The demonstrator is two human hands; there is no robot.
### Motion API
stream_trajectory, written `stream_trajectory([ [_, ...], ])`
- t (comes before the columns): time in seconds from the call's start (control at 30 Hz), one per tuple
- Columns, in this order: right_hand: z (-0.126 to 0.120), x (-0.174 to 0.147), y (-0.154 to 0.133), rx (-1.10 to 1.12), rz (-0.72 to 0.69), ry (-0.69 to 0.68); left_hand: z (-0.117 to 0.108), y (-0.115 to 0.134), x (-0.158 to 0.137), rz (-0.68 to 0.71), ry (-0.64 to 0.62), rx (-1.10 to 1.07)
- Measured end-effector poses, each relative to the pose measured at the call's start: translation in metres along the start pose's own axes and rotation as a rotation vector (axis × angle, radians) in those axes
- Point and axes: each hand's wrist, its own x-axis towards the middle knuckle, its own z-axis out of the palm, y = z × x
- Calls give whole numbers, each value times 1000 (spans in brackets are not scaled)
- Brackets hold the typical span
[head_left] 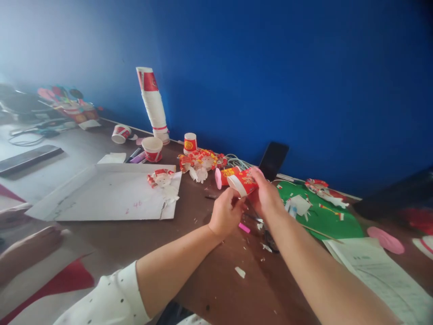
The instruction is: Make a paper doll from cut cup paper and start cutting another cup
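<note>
A red paper cup [248, 183] with gold print and a white rim is tilted on its side between my two hands. My right hand [265, 194] wraps round its far end. At the near rim, the fingers of my left hand [227, 211] are pinched on the cup's lower edge. Just behind it lies another red paper cup [230, 173] with a pink disc [218, 179] at its end. Below my hands are a small pink piece [244, 228] and white paper scraps [240, 271]. A dark-handled tool, partly hidden by my right forearm, lies near them.
Left stands a tall stack of paper cups [154, 104]; a white board [111, 194] bears a paper cutout [162, 179]. More cutouts [203, 162] lie behind. A dark phone [274, 160] leans at the blue wall. Right are a green sheet [324, 216] and papers [382, 266]. Another person's arm [30, 253] is lower left.
</note>
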Motion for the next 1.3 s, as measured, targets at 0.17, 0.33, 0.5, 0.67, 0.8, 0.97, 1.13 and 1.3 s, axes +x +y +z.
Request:
stream_trajectory([
  [0.17,-4,47,-46,-303,-166,126,1,-8,-6,70,-25,151],
  [0.33,1,74,-80,-822,-218,-153,7,-13,-9,93,-128,265],
  [0.5,25,88,-55,-1630,-297,-655,10,-16,-8,380,-367,568],
  [0.67,48,87,-22,-2077,-335,-767,13,-23,-9,565,-520,665],
  [0.8,61,89,-53,-2156,-287,-738,14,-27,-5,595,-525,670],
  [0.97,122,97,-94,-1783,-550,-630,17,-28,-1,643,-478,688],
  [1.13,194,110,-54,-1539,-732,-483,13,-31,-3,624,-465,710],
  [1.3,174,87,-70,-1204,-1008,-295,7,-30,0,537,-316,651],
])
